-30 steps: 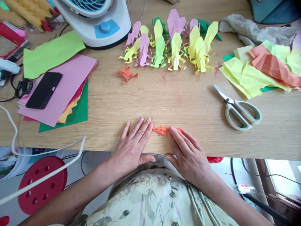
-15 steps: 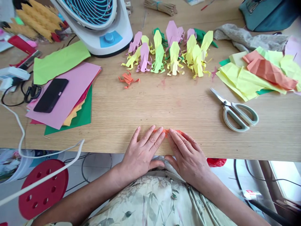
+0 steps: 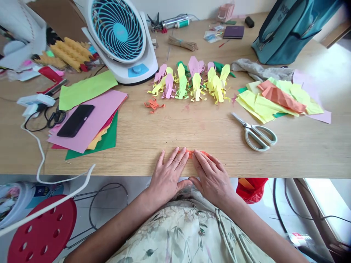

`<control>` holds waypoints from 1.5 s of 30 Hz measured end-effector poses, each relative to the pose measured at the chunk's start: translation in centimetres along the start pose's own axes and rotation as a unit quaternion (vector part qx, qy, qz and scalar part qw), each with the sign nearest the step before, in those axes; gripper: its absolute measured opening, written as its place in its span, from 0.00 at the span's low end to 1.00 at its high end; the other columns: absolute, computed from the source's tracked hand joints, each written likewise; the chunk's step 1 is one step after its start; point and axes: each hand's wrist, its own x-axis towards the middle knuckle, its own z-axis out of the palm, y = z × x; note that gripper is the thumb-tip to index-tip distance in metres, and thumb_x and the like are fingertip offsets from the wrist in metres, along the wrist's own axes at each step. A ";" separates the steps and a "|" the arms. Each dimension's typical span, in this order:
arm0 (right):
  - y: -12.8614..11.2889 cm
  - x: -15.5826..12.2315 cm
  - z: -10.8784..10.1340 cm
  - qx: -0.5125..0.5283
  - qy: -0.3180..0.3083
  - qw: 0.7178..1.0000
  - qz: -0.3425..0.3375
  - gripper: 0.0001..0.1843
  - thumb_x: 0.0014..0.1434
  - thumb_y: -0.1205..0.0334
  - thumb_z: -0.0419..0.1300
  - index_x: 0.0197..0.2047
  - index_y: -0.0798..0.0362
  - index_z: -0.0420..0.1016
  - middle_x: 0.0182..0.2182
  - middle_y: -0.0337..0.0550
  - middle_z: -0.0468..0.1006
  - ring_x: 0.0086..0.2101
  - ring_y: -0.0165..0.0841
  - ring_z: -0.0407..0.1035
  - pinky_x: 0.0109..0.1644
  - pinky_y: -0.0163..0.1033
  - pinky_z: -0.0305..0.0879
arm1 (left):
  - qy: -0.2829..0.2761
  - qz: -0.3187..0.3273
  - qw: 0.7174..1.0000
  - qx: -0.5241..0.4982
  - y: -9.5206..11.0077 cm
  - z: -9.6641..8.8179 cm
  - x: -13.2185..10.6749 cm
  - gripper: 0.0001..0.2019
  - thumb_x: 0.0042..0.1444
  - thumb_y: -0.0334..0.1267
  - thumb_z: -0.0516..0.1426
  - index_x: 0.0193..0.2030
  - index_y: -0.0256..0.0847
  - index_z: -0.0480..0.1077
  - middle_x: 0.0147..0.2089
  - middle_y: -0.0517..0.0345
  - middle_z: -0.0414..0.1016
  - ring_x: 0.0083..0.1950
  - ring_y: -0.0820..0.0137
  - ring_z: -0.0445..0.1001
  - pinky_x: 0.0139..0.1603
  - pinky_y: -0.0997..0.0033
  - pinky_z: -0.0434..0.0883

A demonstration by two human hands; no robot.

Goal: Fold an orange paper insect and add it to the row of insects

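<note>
My left hand (image 3: 168,176) and my right hand (image 3: 212,176) lie flat, fingers stretched out, at the near edge of the wooden table (image 3: 192,128). Both press down on a small folded orange paper (image 3: 191,152), which is mostly hidden under the fingertips. Only a thin orange strip shows between them. Several finished paper frogs (image 3: 192,82) in yellow, pink and green stand in a cluster further back, with a small orange frog (image 3: 153,105) to their left.
Scissors (image 3: 256,133) lie to the right. Folded paper scraps (image 3: 279,100) are at far right, coloured sheets (image 3: 90,120) with a black phone (image 3: 75,120) at left. A desk fan (image 3: 120,36) and a teal bag (image 3: 287,29) stand at the back. A red stool (image 3: 41,233) is below.
The hands have slid together over the orange paper, covering more of it. The view has tilted up, showing more of the table's far side.
</note>
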 end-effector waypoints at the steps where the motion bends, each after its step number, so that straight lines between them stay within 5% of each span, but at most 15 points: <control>1: -0.1 0.0 0.0 -0.003 0.002 1.000 0.005 0.35 0.69 0.49 0.50 0.70 0.66 0.57 0.68 0.58 0.60 0.63 0.43 0.60 0.66 0.49 0.56 | 0.000 -0.002 1.000 0.001 0.0 0.0 0.0 0.41 0.65 0.63 0.42 0.75 0.34 0.45 0.75 0.44 0.50 0.76 0.55 0.49 0.73 0.42 0.47; 22: -1.1 -0.2 -0.2 -0.029 -0.020 0.998 0.047 0.36 0.64 0.53 0.59 0.70 0.60 0.57 0.69 0.51 0.61 0.67 0.48 0.52 0.67 0.51 0.52 | 0.019 0.019 0.999 0.035 -0.3 0.2 0.3 0.47 0.59 0.67 0.48 0.74 0.32 0.48 0.74 0.38 0.50 0.75 0.52 0.52 0.72 0.43 0.51; 29: -1.2 -0.3 0.0 -0.030 -0.015 0.998 0.060 0.37 0.63 0.54 0.61 0.70 0.61 0.58 0.69 0.52 0.60 0.67 0.48 0.52 0.68 0.51 0.50 | 0.030 -0.027 0.999 0.012 -0.9 0.2 -0.1 0.43 0.62 0.64 0.46 0.73 0.32 0.50 0.74 0.39 0.52 0.74 0.53 0.53 0.71 0.44 0.53; 37: -1.2 -0.1 0.0 -0.032 -0.028 0.997 0.063 0.37 0.62 0.58 0.62 0.71 0.60 0.57 0.69 0.53 0.59 0.67 0.49 0.52 0.68 0.51 0.51 | 0.020 -0.023 0.999 0.009 -0.8 -0.5 0.1 0.39 0.60 0.62 0.51 0.73 0.44 0.53 0.75 0.42 0.51 0.74 0.51 0.54 0.69 0.40 0.55; 45: -1.4 -0.1 0.1 -0.027 -0.021 0.997 0.069 0.38 0.60 0.60 0.62 0.71 0.60 0.56 0.69 0.52 0.60 0.67 0.49 0.52 0.69 0.51 0.50 | 0.008 0.046 0.999 -0.003 -0.8 -0.2 0.3 0.43 0.62 0.64 0.45 0.75 0.36 0.45 0.75 0.42 0.51 0.76 0.55 0.48 0.73 0.40 0.44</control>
